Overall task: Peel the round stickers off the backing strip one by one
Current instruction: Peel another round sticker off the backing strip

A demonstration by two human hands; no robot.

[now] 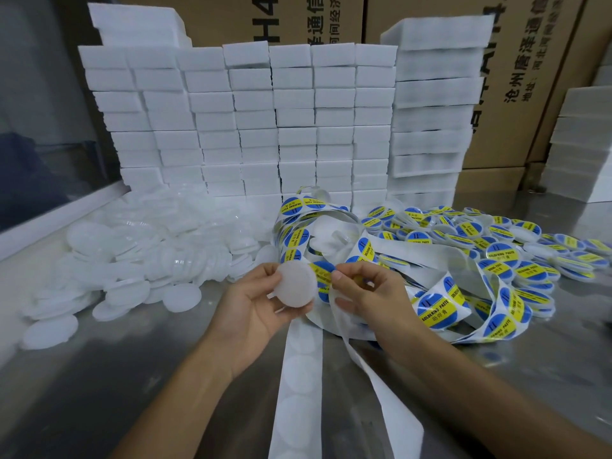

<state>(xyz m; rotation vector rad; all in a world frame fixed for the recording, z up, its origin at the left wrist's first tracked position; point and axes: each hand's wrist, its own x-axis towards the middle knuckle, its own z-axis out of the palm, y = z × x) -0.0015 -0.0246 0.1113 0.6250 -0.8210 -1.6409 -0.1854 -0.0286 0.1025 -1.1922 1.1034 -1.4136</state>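
At the middle of the steel counter (99,376), seen from the head camera, the left hand (251,313) holds a plain white round lid (297,285) upright, its grip curled round the lid's rim with the thumb on the left edge and the fingers under the lower edge. Just to the right, the right hand (367,293) pinches a blue and yellow round sticker (323,276) between thumb and forefinger; the sticker sits against the lid's right edge, partly hidden behind it. Whether it is fully free of the backing strip (299,376) cannot be told. The strip's bare white end, showing faint round outlines, runs from under the hands toward the viewer, and a second loop of it curves off at the lower right. Behind the hands the strip coils upward, carrying more stickers (440,309) printed "SOLDERING PASTE". To the left lies a heap of unlabelled white lids (149,246); to the right, a heap of labelled lids (496,240). Stacks of white foam blocks (265,120) stand behind, with cardboard boxes (516,77) at the back.
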